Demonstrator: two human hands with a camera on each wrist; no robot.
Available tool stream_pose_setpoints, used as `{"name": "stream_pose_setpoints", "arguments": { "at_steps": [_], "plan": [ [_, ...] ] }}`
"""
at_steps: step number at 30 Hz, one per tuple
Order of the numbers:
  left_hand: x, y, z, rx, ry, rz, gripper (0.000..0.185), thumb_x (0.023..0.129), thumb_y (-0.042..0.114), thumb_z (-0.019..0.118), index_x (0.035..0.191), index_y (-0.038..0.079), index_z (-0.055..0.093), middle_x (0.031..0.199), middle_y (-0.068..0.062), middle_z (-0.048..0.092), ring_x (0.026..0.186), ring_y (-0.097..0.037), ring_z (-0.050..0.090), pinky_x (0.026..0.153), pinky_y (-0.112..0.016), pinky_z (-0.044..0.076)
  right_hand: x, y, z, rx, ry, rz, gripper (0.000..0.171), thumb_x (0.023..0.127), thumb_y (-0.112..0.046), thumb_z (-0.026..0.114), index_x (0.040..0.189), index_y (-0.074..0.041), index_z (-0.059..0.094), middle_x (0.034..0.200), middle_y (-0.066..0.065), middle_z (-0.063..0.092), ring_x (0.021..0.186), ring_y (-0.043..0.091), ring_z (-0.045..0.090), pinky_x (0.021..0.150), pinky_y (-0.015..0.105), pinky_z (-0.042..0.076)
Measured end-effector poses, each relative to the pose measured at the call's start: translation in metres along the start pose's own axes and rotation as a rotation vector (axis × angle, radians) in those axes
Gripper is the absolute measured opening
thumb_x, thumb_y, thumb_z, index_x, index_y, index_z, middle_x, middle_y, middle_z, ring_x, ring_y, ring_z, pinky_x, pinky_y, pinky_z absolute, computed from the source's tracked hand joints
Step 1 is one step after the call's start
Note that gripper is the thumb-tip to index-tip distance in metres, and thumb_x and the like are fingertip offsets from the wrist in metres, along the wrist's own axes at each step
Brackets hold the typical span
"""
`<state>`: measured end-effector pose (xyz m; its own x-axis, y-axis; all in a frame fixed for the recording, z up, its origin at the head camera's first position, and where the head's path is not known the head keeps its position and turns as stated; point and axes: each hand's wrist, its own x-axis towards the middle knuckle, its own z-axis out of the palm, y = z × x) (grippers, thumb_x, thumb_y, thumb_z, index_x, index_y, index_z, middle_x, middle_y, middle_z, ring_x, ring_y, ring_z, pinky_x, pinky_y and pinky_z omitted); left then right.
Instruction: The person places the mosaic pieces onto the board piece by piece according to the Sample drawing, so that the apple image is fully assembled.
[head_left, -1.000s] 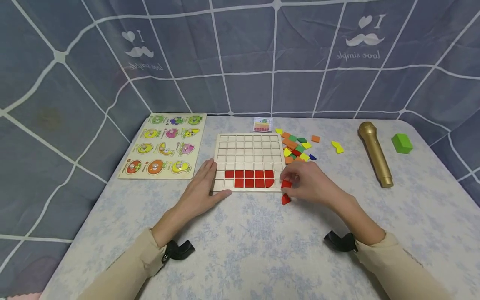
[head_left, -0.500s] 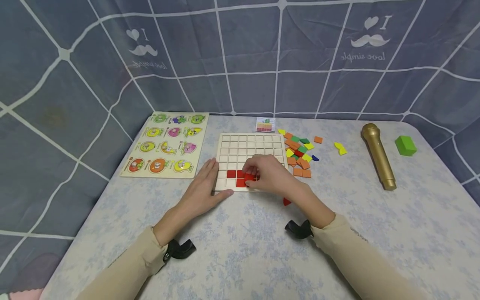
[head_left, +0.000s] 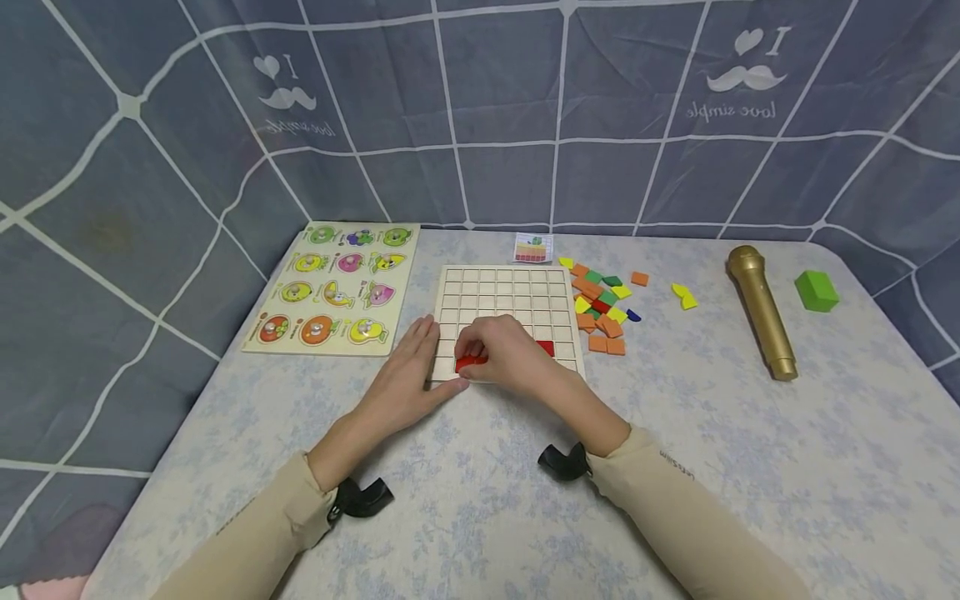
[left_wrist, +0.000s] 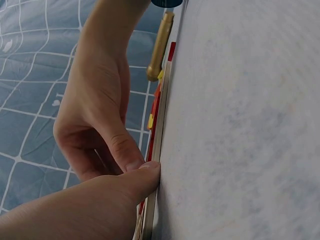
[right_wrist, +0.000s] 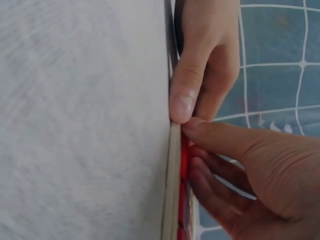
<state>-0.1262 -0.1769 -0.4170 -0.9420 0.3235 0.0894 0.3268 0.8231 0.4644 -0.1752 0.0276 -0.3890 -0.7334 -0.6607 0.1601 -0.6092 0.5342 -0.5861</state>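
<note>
Floral-print tablecloth (head_left: 750,467), grey quilted backdrop. Flat wooden grid board (head_left: 504,293) at table centre, glossy red square tiles in its near rows. Left hand (head_left: 405,377) lies flat, fingers straight, bracing the board's near-left corner. Right hand (head_left: 510,357), fingers curled, pinches a red piece (head_left: 471,362) at the near-left cells.

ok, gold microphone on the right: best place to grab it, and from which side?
Grip the gold microphone around its straight handle, mid-length, coming from above with fingers across its width. It lies flat with clear table on both long sides, and the bulbous head at the far end would likely slip.
</note>
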Motion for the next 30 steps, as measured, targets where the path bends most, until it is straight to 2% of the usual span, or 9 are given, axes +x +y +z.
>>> {"name": "stream_pose_setpoints", "arguments": {
  "at_steps": [6, 12, 18, 24, 30],
  "plan": [
    [-0.001, -0.001, 0.001, 0.006, 0.01, 0.014, 0.1, 0.097, 0.05, 0.073, 0.162, -0.011, 0.026, 0.173, -0.027, 0.019, 0.162, -0.042, 0.016, 0.13, -0.056, 0.023, -0.002, 0.003, 0.006, 0.029, 0.018, -0.014, 0.009, 0.087, -0.006, 0.086, 0.088, -0.012, 0.079, 0.088, -0.002, 0.073, 0.078, 0.008, 0.067, 0.072, 0.021, 0.056],
    [-0.001, 0.0, 0.001, 0.009, 0.004, 0.008, 0.1, 0.097, 0.049, 0.073, 0.162, -0.011, 0.025, 0.173, -0.026, 0.019, 0.162, -0.041, 0.017, 0.13, -0.056, 0.023, -0.006, 0.004, 0.001, 0.048, 0.024, -0.003, 0.008, 0.089, -0.008, 0.085, 0.095, -0.009, 0.081, 0.092, -0.001, 0.075, 0.081, 0.007, 0.068, 0.075, 0.025, 0.059],
    [0.0, 0.001, 0.002, 0.013, -0.002, -0.007, 0.101, 0.097, 0.049, 0.074, 0.163, -0.01, 0.024, 0.174, -0.025, 0.018, 0.163, -0.041, 0.016, 0.13, -0.056, 0.023, -0.013, 0.014, -0.027, 0.058, 0.068, 0.082, 0.01, 0.092, -0.012, 0.082, 0.102, -0.009, 0.082, 0.095, 0.0, 0.076, 0.085, 0.015, 0.07, 0.079, 0.031, 0.061],
    [0.0, 0.001, 0.002, 0.012, 0.005, -0.004, 0.1, 0.097, 0.048, 0.074, 0.162, -0.01, 0.025, 0.173, -0.026, 0.018, 0.162, -0.041, 0.016, 0.13, -0.056, 0.022, -0.024, 0.036, -0.062, 0.065, 0.133, 0.198, 0.018, 0.093, -0.013, 0.082, 0.109, -0.005, 0.081, 0.104, 0.005, 0.077, 0.096, 0.023, 0.07, 0.088, 0.04, 0.062],
    [-0.001, 0.001, 0.003, 0.015, 0.014, 0.007, 0.099, 0.097, 0.047, 0.074, 0.161, -0.012, 0.027, 0.173, -0.027, 0.019, 0.162, -0.042, 0.017, 0.13, -0.056, 0.022, -0.039, 0.059, -0.092, 0.071, 0.213, 0.285, 0.02, 0.094, -0.011, 0.079, 0.112, -0.002, 0.079, 0.108, 0.012, 0.077, 0.099, 0.026, 0.07, 0.092, 0.043, 0.061]
  ]
}}
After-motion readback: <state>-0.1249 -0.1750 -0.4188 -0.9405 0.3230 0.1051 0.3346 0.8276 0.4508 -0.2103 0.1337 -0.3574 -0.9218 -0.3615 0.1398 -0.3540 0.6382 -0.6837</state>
